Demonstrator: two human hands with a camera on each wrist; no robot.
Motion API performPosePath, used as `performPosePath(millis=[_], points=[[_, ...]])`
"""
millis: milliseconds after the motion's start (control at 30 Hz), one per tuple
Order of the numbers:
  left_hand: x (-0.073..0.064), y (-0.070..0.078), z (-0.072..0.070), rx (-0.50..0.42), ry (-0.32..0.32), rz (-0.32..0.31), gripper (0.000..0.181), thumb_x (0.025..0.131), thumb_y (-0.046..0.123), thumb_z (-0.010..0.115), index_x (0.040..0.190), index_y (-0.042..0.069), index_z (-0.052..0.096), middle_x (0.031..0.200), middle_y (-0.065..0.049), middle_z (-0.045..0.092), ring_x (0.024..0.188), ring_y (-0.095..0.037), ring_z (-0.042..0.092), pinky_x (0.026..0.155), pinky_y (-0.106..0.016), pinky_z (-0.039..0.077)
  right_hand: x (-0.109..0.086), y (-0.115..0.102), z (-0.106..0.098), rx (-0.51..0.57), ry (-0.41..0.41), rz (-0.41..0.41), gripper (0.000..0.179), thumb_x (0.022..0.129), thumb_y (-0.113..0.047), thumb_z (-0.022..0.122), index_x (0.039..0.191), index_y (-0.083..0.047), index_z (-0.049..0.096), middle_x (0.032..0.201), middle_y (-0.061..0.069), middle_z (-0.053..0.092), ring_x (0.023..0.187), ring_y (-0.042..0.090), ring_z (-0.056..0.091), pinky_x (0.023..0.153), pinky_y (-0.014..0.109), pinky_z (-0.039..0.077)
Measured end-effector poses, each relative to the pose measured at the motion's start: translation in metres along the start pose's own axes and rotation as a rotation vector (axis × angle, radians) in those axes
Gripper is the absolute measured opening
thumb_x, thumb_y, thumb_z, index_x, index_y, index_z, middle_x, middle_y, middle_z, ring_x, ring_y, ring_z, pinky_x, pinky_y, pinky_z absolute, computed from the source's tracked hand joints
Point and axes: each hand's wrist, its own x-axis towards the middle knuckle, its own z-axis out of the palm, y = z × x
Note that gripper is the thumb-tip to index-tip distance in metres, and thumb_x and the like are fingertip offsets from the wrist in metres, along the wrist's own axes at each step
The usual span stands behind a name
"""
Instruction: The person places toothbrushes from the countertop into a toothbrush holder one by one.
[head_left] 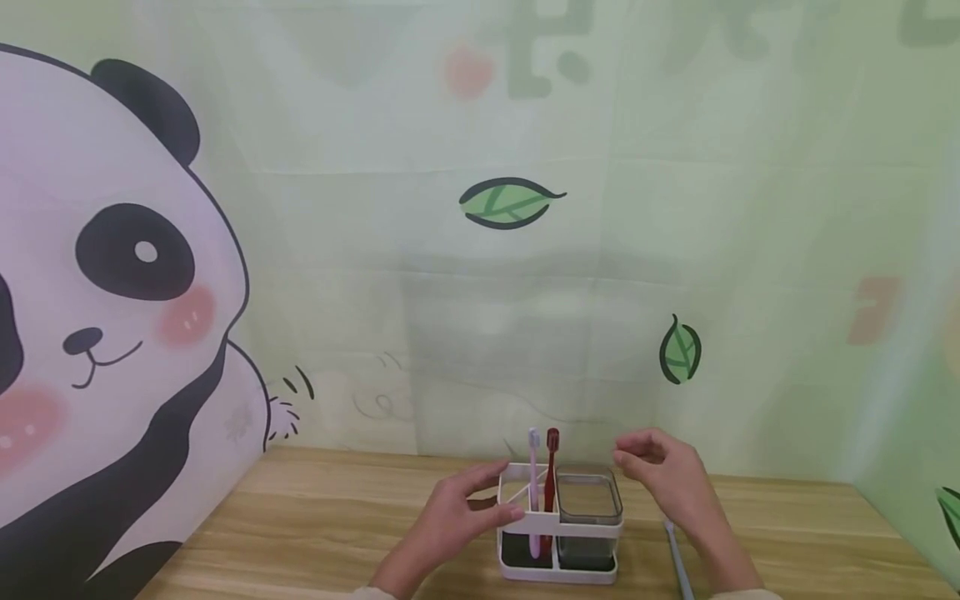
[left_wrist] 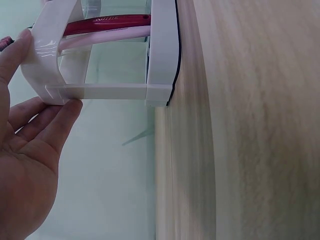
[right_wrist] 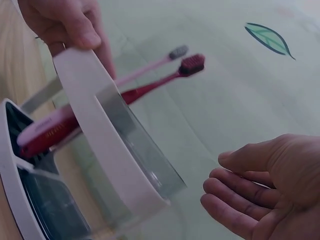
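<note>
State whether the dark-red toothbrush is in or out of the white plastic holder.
In: the dark-red toothbrush stands inside the white plastic holder, bristles above the rim.

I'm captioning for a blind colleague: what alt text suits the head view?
A person's left hand holds a white holder containing a pink toothbrush, a red toothbrush and a clear cup; the empty right hand is raised beside it. What looks like a blue-gray toothbrush lies on the wooden table, before a green backdrop with a panda.

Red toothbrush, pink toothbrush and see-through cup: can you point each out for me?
Red toothbrush (left_wrist: 107,24): left wrist view, on its handle.
Pink toothbrush (head_left: 534,485): head view, on its handle.
See-through cup (head_left: 590,519): head view, on its near rim.
</note>
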Motion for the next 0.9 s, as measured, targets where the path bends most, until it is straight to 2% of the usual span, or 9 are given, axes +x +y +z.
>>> performPosePath(millis=[267,667,900], points=[[0.000,-0.001,0.000,-0.003,0.000,0.001,0.064,0.095,0.022,0.084,0.148,-0.003,0.058,0.147,-0.024,0.059,0.131,-0.045,0.060,0.099,-0.038,0.061,0.004,0.017,-0.015,-0.129,-0.010,0.005,0.019,0.098,-0.010,0.076,0.111,0.004,0.071,0.104,0.011,0.076,0.096,0.027,0.072,0.082,0.038,0.062],[0.000,-0.001,0.000,-0.001,-0.005,0.006,0.064,0.095,0.023,0.084,0.148,-0.003,0.058,0.147,-0.025,0.059,0.132,-0.045,0.060,0.099,-0.038,0.061,0.007,0.046,-0.029,-0.143,-0.065,0.094,0.024,0.096,-0.008,0.076,0.109,0.011,0.068,0.096,0.012,0.075,0.087,0.030,0.073,0.073,0.039,0.065],[0.000,-0.001,0.000,-0.011,0.000,-0.007,0.064,0.095,0.022,0.084,0.148,-0.003,0.059,0.148,-0.025,0.058,0.132,-0.046,0.059,0.099,-0.038,0.060,0.007,0.066,-0.034,-0.136,-0.090,0.202,0.020,0.094,0.000,0.076,0.106,0.014,0.068,0.092,0.012,0.073,0.084,0.027,0.072,0.074,0.040,0.067]])
